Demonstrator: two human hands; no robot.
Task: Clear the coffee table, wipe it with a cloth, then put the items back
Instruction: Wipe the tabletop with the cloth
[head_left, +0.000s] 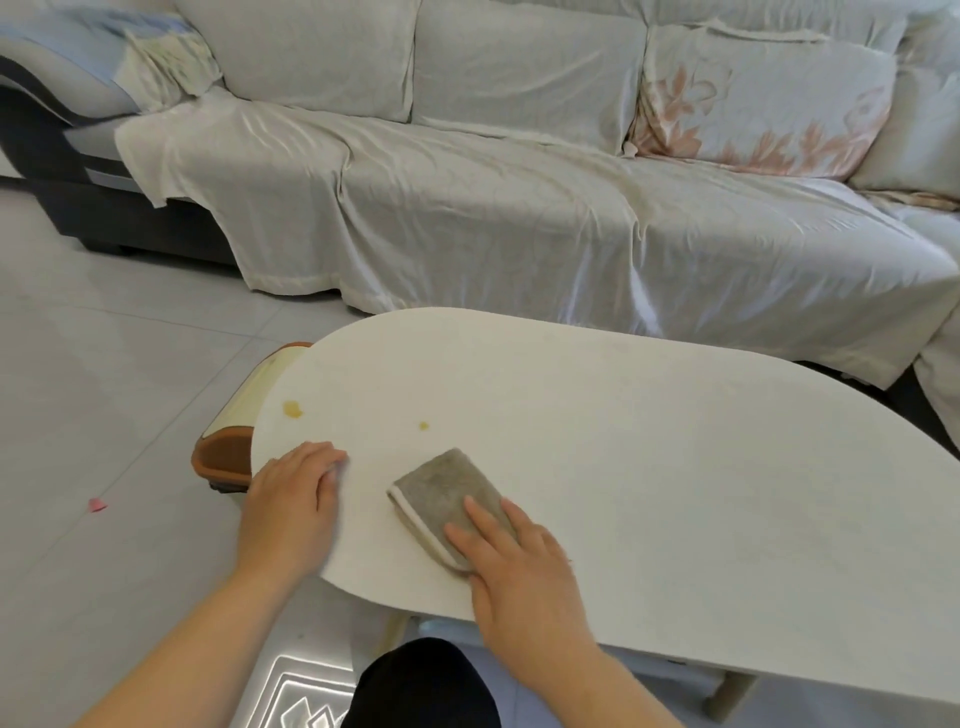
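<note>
The white oval coffee table (649, 441) fills the lower right of the head view. A folded grey-brown cloth (441, 491) lies flat on its near left part. My right hand (519, 566) presses on the cloth's near end with straight fingers. My left hand (291, 499) rests on the table's left edge, fingers lying flat on the top. Two yellow stains mark the surface: a larger stain (292, 409) near the left rim and a small spot (424, 426) just beyond the cloth.
A sofa (519, 208) draped in a pale sheet runs along the far side, with a floral cushion (753, 104) at the right. A brown and cream stool (234, 447) sits under the table's left end. A small pink scrap (96, 504) lies on the tiled floor.
</note>
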